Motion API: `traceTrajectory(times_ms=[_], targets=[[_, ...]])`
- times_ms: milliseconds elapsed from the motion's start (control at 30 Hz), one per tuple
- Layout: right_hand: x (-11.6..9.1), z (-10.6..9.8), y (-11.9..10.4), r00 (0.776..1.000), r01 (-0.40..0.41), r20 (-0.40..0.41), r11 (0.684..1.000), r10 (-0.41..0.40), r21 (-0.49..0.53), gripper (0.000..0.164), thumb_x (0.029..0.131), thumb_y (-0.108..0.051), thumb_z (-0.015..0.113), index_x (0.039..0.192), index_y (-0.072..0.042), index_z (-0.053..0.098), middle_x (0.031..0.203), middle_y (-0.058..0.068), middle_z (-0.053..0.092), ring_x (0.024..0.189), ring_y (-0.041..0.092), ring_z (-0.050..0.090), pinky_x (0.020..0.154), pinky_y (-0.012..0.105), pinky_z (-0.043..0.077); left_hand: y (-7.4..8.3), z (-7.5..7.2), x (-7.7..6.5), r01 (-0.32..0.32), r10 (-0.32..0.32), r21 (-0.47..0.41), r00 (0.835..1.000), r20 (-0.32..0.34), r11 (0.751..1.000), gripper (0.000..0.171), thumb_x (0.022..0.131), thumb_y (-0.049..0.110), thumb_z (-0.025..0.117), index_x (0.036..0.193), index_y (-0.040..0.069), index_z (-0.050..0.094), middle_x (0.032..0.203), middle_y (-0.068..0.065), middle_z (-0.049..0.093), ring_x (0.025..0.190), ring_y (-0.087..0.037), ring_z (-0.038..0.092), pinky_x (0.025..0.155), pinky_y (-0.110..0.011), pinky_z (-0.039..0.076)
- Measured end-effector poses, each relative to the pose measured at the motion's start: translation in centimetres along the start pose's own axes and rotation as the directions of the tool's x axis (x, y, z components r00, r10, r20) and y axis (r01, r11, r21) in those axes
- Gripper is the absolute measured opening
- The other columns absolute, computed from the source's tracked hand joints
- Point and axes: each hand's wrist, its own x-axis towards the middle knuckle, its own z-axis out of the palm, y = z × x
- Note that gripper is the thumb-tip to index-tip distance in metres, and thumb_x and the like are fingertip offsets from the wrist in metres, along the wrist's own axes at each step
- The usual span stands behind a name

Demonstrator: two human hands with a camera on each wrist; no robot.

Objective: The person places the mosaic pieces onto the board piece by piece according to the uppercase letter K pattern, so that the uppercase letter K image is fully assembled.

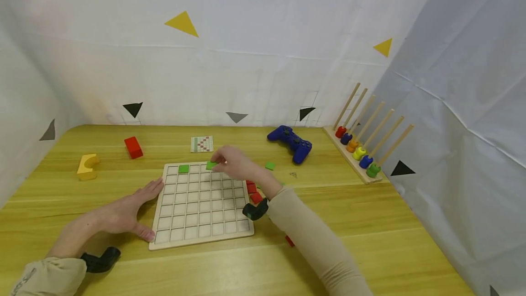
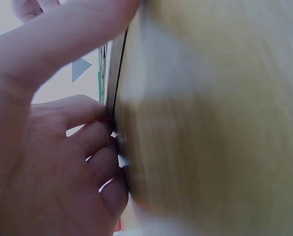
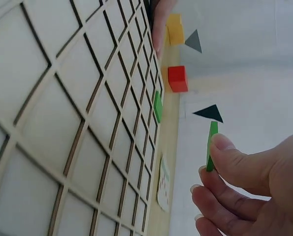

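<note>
A wooden grid board (image 1: 201, 204) with square cells lies on the table. One green square tile (image 1: 183, 168) sits in a cell of its far row. Between thumb and fingers, my right hand (image 1: 235, 162) pinches another green tile (image 3: 212, 146) above that row, farther right; the right wrist view shows it apart from the board. My left hand (image 1: 123, 211) rests at the board's left edge, thumb near the front corner and fingers spread along the side. Several red tiles (image 1: 252, 188) lie by the board's right edge, partly hidden by my right arm.
Behind the board lies a small pattern card (image 1: 202, 144). A blue game controller (image 1: 290, 143) and a peg stand with coloured beads (image 1: 355, 150) are at the back right. A red block (image 1: 133, 147) and yellow arch block (image 1: 87, 167) lie left. A loose green tile (image 1: 269, 166) lies right.
</note>
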Motion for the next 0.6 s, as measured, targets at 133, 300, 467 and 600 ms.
traceTrajectory(times_ms=[133,300,467,600], targets=[[0.4,0.7,-0.7,1.0,0.025,0.011,1.0,-0.025,-0.006,0.027,0.097,-0.014,0.066,0.121,-0.001,0.065,0.118,0.011,0.067,0.108,0.022,0.063,0.092,0.024,0.051,0.0,0.1,-0.1,0.002,-0.002,-0.002,1.0,0.003,1.0,0.131,0.063,0.046,0.089,0.159,0.0,0.012,0.165,-0.028,0.001,0.144,-0.061,0.003,0.111,-0.076,0.01],[0.8,1.4,-1.2,1.0,0.013,0.026,1.0,-0.014,0.02,0.028,0.097,-0.015,0.065,0.122,-0.002,0.065,0.118,0.009,0.068,0.107,0.02,0.062,0.091,0.022,0.05,0.1,0.1,-0.1,-0.003,0.003,-0.001,1.0,0.003,1.0,0.131,0.063,0.045,0.089,0.159,0.0,0.013,0.165,-0.028,0.002,0.144,-0.061,0.003,0.111,-0.076,0.01],[1.1,1.8,-1.8,1.0,0.006,0.025,0.999,-0.007,0.041,0.028,0.097,-0.014,0.066,0.122,-0.003,0.065,0.117,0.008,0.068,0.107,0.019,0.062,0.09,0.021,0.05,0.3,0.0,-0.2,-0.013,0.013,-0.004,1.0,0.002,1.0,0.13,0.064,0.045,0.089,0.159,-0.001,0.013,0.164,-0.029,0.002,0.144,-0.061,0.003,0.11,-0.077,0.01],[1.6,2.4,-2.3,0.999,-0.012,0.031,0.999,0.011,0.049,0.027,0.096,-0.014,0.067,0.121,-0.004,0.067,0.115,0.007,0.069,0.104,0.016,0.063,0.088,0.018,0.05,0.3,0.0,-0.1,0.001,-0.001,-0.007,1.0,0.001,1.0,0.131,0.064,0.046,0.089,0.159,0.0,0.012,0.164,-0.029,0.002,0.145,-0.06,0.003,0.111,-0.076,0.009]])
